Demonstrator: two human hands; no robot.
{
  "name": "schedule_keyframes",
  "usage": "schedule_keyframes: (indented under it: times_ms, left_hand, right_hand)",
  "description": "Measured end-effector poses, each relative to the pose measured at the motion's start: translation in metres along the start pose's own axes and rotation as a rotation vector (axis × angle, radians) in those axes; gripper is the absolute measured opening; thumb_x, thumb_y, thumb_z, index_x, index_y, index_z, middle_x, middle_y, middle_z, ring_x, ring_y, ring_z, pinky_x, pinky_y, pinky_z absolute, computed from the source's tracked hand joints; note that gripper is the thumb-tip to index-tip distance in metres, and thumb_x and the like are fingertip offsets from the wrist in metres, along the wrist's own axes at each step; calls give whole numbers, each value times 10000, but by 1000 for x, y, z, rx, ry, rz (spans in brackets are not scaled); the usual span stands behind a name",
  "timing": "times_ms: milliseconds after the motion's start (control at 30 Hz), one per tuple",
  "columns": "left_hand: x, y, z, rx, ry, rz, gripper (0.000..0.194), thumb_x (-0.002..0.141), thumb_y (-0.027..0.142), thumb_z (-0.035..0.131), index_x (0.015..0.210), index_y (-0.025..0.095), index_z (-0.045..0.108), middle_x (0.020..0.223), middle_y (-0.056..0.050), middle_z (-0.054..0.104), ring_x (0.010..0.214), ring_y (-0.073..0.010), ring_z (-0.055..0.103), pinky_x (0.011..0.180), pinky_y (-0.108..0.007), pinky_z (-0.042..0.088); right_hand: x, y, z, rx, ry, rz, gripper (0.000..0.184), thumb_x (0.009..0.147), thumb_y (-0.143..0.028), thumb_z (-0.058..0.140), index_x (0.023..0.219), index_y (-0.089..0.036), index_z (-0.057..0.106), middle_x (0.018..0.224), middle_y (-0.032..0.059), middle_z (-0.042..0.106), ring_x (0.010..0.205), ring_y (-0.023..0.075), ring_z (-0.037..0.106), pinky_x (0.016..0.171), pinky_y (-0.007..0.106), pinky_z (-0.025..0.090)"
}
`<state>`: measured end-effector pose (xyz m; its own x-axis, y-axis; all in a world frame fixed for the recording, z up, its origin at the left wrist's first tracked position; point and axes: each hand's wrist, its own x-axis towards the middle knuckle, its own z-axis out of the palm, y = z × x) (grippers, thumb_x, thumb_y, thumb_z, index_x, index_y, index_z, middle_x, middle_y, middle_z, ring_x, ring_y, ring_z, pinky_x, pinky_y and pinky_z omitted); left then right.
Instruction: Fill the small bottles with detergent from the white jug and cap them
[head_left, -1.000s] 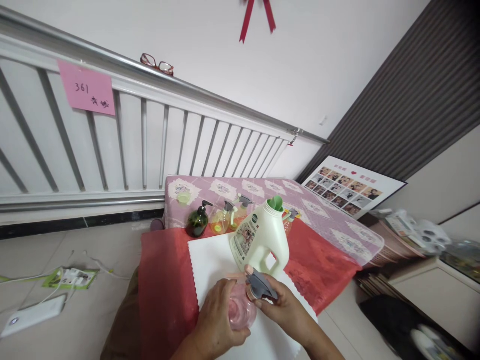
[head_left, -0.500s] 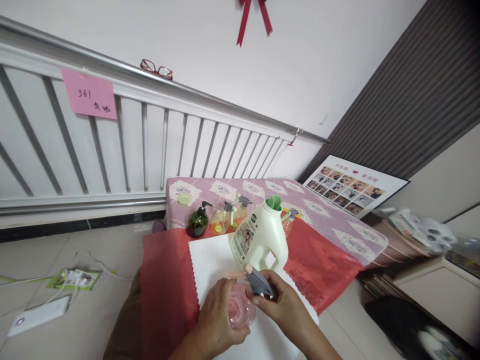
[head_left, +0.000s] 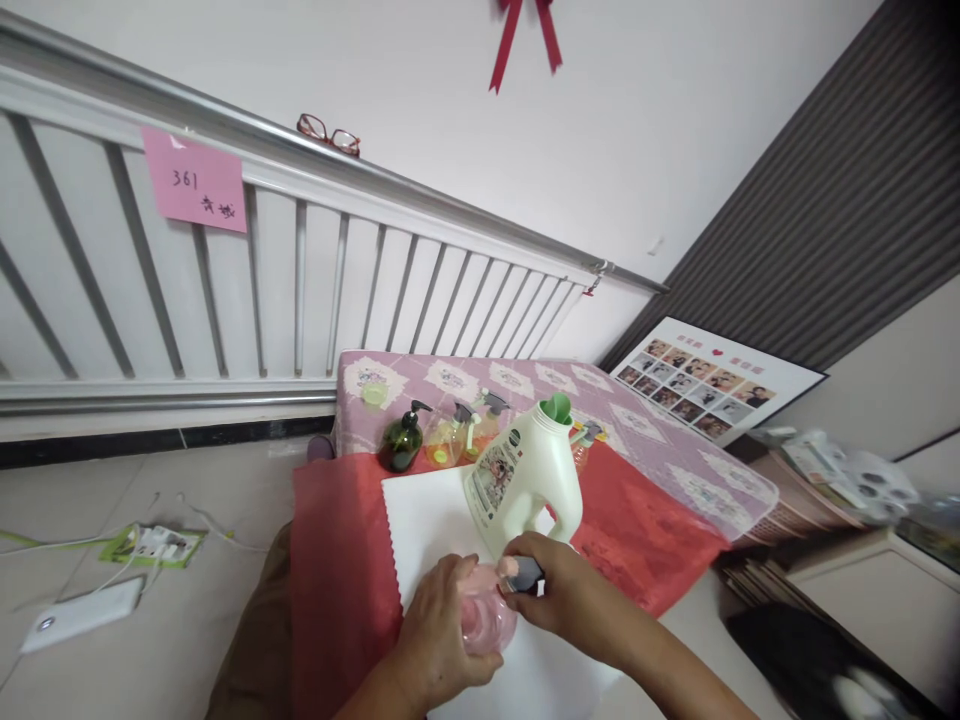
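My left hand [head_left: 442, 630] is wrapped round a clear pink bottle [head_left: 489, 622] over the white mat [head_left: 420, 505]. At the bottle's neck, my right hand [head_left: 551, 590] grips a dark grey spray head [head_left: 525, 574] with a peach-coloured nozzle. My right fingers hide part of the spray head and the neck. Just beyond the hands stands a large pale-green detergent jug [head_left: 525, 480], with a green piece [head_left: 556, 408] in its mouth. Behind the mat are a dark green pump bottle [head_left: 401, 442] and two clear spray bottles [head_left: 448, 440] with orange contents.
Another spray bottle [head_left: 583, 446] stands partly behind the jug. A red cloth [head_left: 341, 560] lies under the mat on a patterned tablecloth [head_left: 660, 425]. A white radiator [head_left: 315, 290] runs along the wall, and a white power bank [head_left: 82, 612] with cables is on the floor.
My right hand has turned over the spray head, now covering more of it. My left hand keeps hold of the pink bottle. The whole view has shifted slightly.
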<state>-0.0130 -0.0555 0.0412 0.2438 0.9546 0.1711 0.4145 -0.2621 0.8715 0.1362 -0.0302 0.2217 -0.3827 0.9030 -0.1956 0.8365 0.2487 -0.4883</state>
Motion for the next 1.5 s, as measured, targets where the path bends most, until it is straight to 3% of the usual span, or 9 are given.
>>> schedule_keyframes:
  times_ms: [133,333,433,567,733,933,1500]
  left_hand:
    - [1,0,0,-7,-73,-69,1003,534,272,789,1463,231,413,1470,-146,537,1339,-385,530,1174,-562,432]
    - [2,2,-2,13,-68,-62,984,561,283,760,1471,173,402,1479,-183,528,1351,-394,519,1173,-579,426]
    - [1,4,-3,8,-63,-60,976,556,266,755,1461,161,405,1458,-184,543,1321,-383,540,1156,-573,443]
    - [-1,4,-3,6,-52,-43,966,559,258,761,1454,179,407,1449,-175,552,1322,-380,541,1153,-576,445]
    - [0,1,0,18,-57,-51,987,549,259,785,1460,189,410,1472,-182,526,1341,-388,526,1161,-586,436]
    - [1,3,0,49,-71,-71,1023,549,293,809,1479,183,396,1497,-194,505,1361,-399,514,1173,-602,425]
    - [-1,-6,6,79,-41,-46,1046,552,319,849,1488,204,395,1509,-198,504,1395,-419,496,1192,-623,416]
  right_hand:
    - [3,-1,-9,-5,-75,-27,254,727,-105,672,965,-193,684,952,40,704,831,189,662,722,275,502]
    - [5,-10,-37,-32,-140,-203,257,743,-73,686,966,-199,665,980,39,704,848,174,658,747,262,502]
    - [4,-13,-44,-56,-142,-186,292,747,-49,675,998,-198,663,1005,40,704,880,175,664,775,263,507]
    - [4,-15,-37,-82,-182,-136,369,707,11,664,1015,-192,659,1027,46,693,875,175,662,763,262,510]
    - [7,-14,-28,-98,-192,-192,344,720,23,663,999,-178,667,1028,60,669,875,181,656,785,282,517]
    - [10,-15,-29,-89,-235,-274,279,735,27,673,942,-161,683,960,63,672,840,182,656,755,272,517]
    - [15,-18,-30,-106,-287,-253,272,733,14,677,919,-180,719,947,51,706,846,190,683,757,262,521]
